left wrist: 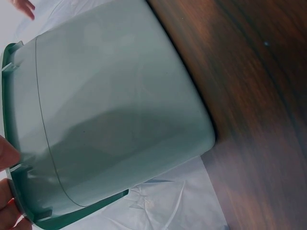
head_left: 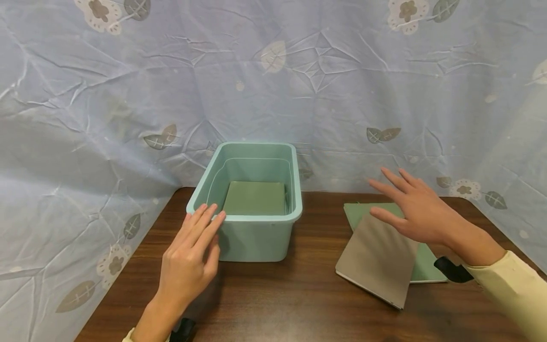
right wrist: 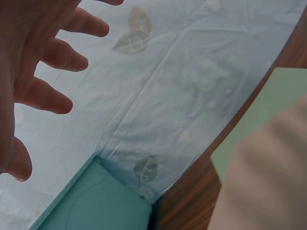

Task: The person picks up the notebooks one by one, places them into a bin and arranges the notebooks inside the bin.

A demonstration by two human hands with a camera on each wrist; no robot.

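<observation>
A light teal plastic bin (head_left: pixel 256 242) stands on the table with a green book (head_left: pixel 255 197) lying inside it. My left hand (head_left: pixel 188 261) touches the rim at the bin's near left corner, its fingers extended; in the left wrist view its fingertips (left wrist: pixel 7 208) show at that rim. My right hand (head_left: pixel 420 209) hovers with fingers spread above a grey-brown book (head_left: pixel 378 261), holding nothing. That book lies askew on top of another green book (head_left: pixel 429 266), which it partly covers. Both show pale page edges.
The dark wood table (head_left: pixel 290 304) carries everything. A pale blue-grey cloth (head_left: pixel 316 104) with leaf and flower prints hangs behind and along both sides of the table, close behind the bin. Dark bands (head_left: pixel 453 270) sit at the wrists.
</observation>
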